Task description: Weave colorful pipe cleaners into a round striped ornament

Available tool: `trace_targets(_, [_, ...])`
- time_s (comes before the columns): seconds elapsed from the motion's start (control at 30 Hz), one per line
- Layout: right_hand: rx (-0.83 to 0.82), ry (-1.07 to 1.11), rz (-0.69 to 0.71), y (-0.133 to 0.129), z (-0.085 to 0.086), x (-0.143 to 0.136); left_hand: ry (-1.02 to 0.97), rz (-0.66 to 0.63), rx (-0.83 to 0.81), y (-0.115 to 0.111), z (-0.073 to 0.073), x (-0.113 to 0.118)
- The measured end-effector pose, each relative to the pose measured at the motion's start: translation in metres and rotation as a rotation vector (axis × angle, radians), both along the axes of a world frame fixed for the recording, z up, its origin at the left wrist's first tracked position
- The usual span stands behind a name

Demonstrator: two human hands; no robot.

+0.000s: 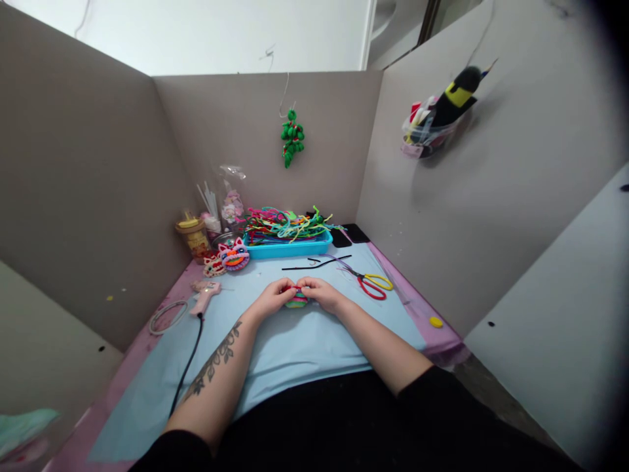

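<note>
Between both hands, near the middle of the blue cloth [339, 341], sits a small multicolored craft piece [296, 301], red on top, green lower down. Left hand [274, 296] pinches its left side, fingers closed in; right hand [318, 293] pinches the right side, also narrow. Piece shows under and between the fingertips, part covered by them; fine detail too small to tell. Just beyond the hands: black stems [317, 265] lying on the cloth. Right of these, scissors [369, 283] with one red and one yellow handle. Far side: blue tray [289, 250] heaped with colorful fuzzy stems [285, 226]. Left of the tray, a pink and purple face ornament [234, 255]. Nearer on the left, pink glue gun [206, 295], black cord running toward the left forearm. Yellow round thing [436, 322] at right.
</note>
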State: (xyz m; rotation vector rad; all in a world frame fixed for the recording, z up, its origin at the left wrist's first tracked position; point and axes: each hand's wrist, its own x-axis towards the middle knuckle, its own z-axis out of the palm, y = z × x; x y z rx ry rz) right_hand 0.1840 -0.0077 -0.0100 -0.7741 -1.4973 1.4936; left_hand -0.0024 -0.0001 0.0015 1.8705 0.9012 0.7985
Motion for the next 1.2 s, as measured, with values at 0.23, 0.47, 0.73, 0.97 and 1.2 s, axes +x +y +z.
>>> trace_targets(0.23, [0.116, -0.097, -0.06, 0.0, -0.004, -0.007, 0.039, 0.048, 0.096, -0.006, 0.005, 0.007])
trace_targets(0.47, [0.452, -0.26, -0.415, 0.0, 0.0, -0.008, 0.068, 0.158, 0.245, -0.009, 0.005, 0.01])
trace_targets(0.73, [0.724, -0.357, -0.613, -0.012, 0.012, -0.006, 0.123, 0.221, 0.334, -0.01, 0.002, 0.011])
trace_targets(0.97, [0.772, -0.661, -0.682, -0.017, 0.01, -0.01, 0.224, 0.243, 0.506, -0.012, 0.002, 0.013])
trace_targets(1.2, [0.805, -0.769, -0.717, -0.019, 0.008, -0.013, 0.261, 0.241, 0.567, -0.014, 0.003, 0.015])
